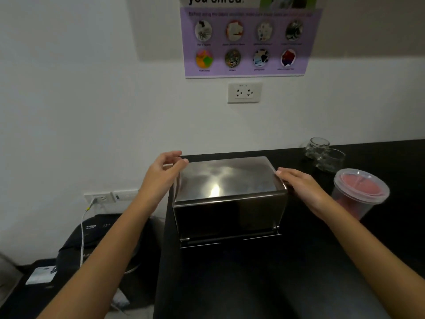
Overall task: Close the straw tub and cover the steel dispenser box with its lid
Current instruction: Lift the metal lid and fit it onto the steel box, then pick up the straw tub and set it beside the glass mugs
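Observation:
The steel dispenser box (pixel 230 217) stands near the left end of the black counter. Its shiny steel lid (pixel 226 178) lies flat on top of it. My left hand (pixel 164 171) curls around the lid's far-left corner, fingertips touching the edge. My right hand (pixel 301 187) presses against the lid's right edge with the fingers stretched along it. The straw tub (pixel 360 192), clear plastic with red straws inside, stands to the right of the box beside my right wrist. A clear lid sits on top of it.
Two glass jars (pixel 322 153) stand at the back right by the wall. The black counter (pixel 253 284) ends just left of the box. Below it on the left sit a dark machine (pixel 99 236) and a white cable (pixel 81 238) plugged into a wall socket.

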A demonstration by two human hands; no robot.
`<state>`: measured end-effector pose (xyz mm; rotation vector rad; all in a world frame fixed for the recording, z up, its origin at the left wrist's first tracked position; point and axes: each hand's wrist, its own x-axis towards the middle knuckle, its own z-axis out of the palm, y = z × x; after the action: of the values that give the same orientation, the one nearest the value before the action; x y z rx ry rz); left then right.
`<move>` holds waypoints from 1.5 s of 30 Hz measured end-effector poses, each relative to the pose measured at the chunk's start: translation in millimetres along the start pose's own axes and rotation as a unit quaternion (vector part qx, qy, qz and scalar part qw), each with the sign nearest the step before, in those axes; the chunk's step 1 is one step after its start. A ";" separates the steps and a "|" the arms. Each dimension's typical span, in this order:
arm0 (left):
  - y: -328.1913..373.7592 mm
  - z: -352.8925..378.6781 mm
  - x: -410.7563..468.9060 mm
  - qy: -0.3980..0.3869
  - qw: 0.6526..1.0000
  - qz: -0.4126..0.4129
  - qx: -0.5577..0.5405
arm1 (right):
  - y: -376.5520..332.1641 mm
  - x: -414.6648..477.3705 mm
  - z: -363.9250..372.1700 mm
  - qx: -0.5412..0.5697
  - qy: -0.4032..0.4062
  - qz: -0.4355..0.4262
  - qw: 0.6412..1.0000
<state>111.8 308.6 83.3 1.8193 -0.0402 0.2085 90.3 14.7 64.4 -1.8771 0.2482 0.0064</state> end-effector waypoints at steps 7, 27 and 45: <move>22.0 58.4 -17.1 -0.060 0.995 0.074 -0.041 | 12.1 -28.6 -32.2 0.062 0.022 -0.008 0.998; 56.2 253.0 -59.4 -0.197 0.977 0.086 0.001 | 56.8 -23.4 -191.4 0.086 0.039 -0.048 0.994; 2.0 357.0 -55.2 -0.180 0.975 -0.114 0.070 | 136.4 38.5 -273.3 -0.039 -0.079 0.041 0.995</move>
<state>100.5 -40.1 -10.0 1.9653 -0.0728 -0.2894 71.4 -289.0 18.0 -1.9311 0.2200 0.2223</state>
